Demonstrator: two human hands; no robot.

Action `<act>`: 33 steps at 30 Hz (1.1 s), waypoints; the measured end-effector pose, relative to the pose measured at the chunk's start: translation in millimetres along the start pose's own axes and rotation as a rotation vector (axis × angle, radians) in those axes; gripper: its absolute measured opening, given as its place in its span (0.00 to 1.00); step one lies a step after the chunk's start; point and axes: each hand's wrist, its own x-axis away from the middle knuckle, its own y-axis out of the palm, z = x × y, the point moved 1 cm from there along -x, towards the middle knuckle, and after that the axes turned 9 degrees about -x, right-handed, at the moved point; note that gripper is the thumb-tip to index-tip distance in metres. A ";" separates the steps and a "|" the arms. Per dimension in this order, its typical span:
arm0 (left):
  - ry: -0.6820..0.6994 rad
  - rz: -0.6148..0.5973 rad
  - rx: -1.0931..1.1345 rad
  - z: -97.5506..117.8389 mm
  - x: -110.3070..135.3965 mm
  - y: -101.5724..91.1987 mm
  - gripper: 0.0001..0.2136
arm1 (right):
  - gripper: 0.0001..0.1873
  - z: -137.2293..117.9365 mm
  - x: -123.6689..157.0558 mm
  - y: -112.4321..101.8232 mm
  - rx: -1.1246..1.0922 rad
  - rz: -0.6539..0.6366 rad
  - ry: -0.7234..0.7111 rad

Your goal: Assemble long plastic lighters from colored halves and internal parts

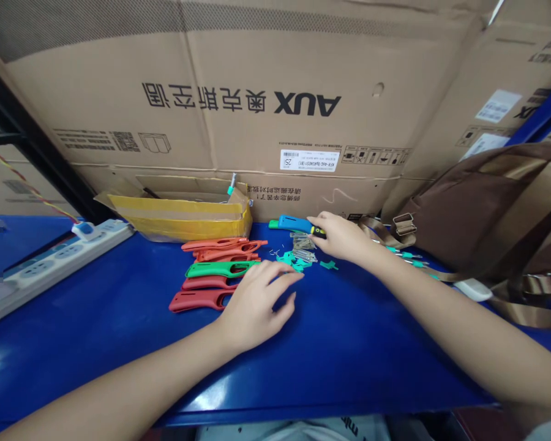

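Note:
My left hand (259, 300) is held above the blue table with its fingers apart and slightly curled, holding nothing. Just beyond it lies a green lighter casing (206, 269), with red lighter casings (197, 300) nearer me and orange lighter casings (220, 245) farther back. My right hand (337, 234) has its fingers closed on a yellow-and-black handle (318, 232), most of which is hidden. Beside those fingertips is a blue lighter casing (295, 223) with a green one partly behind it. Small teal plastic parts (294, 262) and thin metal pins (304, 255) are heaped between the hands.
A yellow-taped cardboard box (179, 220) stands at the back left, near a white power strip (55, 263). A brown bag (482, 214) with straps rests at the right, beside several teal-ended metal rods (411, 256). Large cardboard (239, 55) walls the back.

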 end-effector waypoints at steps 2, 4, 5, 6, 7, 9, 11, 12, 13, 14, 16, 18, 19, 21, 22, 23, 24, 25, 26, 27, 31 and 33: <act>0.018 -0.079 0.025 2.0 1.8 2.3 0.14 | 0.23 -0.1 -22.0 8.0 0.018 -0.025 -0.001; 0.031 -0.138 0.041 3.1 2.9 3.7 0.14 | 0.21 -0.3 -40.5 16.4 0.040 -0.059 0.001; 0.036 -0.159 0.044 3.2 3.2 4.0 0.13 | 0.20 -0.3 -48.3 20.1 0.052 -0.076 0.003; 0.038 -0.177 0.045 3.1 3.3 4.3 0.13 | 0.19 -0.2 -55.2 23.4 0.064 -0.097 0.005; 0.039 -0.190 0.045 2.7 3.4 4.5 0.13 | 0.18 0.0 -61.1 26.3 0.077 -0.115 0.007; 0.040 -0.212 0.043 1.9 3.5 5.0 0.14 | 0.17 0.4 -70.7 30.9 0.103 -0.149 0.008; 0.043 -0.227 0.038 1.3 3.9 6.0 0.14 | 0.19 0.8 -77.3 34.4 0.127 -0.175 0.013; 0.046 -0.233 0.035 1.2 4.2 6.6 0.13 | 0.19 0.9 -79.6 35.8 0.139 -0.183 0.017; 0.049 -0.239 0.032 1.2 4.5 7.2 0.13 | 0.19 1.0 -81.3 37.0 0.149 -0.187 0.021; 0.052 -0.245 0.030 1.3 4.8 7.8 0.13 | 0.19 1.0 -82.3 38.1 0.159 -0.188 0.025; 0.057 -0.258 0.028 1.5 5.2 8.6 0.13 | 0.19 1.3 -82.6 39.7 0.174 -0.178 0.031; 0.060 -0.272 0.029 1.8 5.3 8.9 0.12 | 0.18 1.9 -81.0 40.9 0.184 -0.154 0.029; 0.060 -0.276 0.029 2.0 5.3 8.9 0.12 | 0.18 2.2 -79.6 41.3 0.188 -0.138 0.028; 0.061 -0.282 0.028 2.4 5.0 8.7 0.12 | 0.16 2.7 -76.5 42.1 0.194 -0.103 0.027; 0.062 -0.284 0.028 2.6 4.9 8.6 0.12 | 0.16 2.9 -75.0 42.5 0.197 -0.088 0.027; 0.063 -0.286 0.029 2.8 4.8 8.6 0.11 | 0.16 3.0 -73.6 42.8 0.200 -0.075 0.028; 0.065 -0.286 0.030 3.1 4.7 8.5 0.11 | 0.16 3.2 -72.5 43.1 0.204 -0.064 0.028; 0.067 -0.285 0.032 3.3 4.7 8.6 0.11 | 0.16 3.4 -71.6 43.4 0.208 -0.055 0.029; 0.067 -0.284 0.035 3.4 4.6 8.6 0.11 | 0.16 3.6 -71.1 43.6 0.212 -0.047 0.030; 0.068 -0.282 0.037 3.5 4.6 8.8 0.11 | 0.17 4.1 -71.0 43.8 0.215 -0.039 0.033; 0.071 -0.287 0.044 3.2 4.8 9.5 0.10 | 0.20 7.8 -72.2 44.5 0.227 -0.014 0.042; 0.069 -0.289 0.045 2.9 4.9 9.8 0.10 | 0.19 10.1 -73.1 45.2 0.229 -0.013 0.041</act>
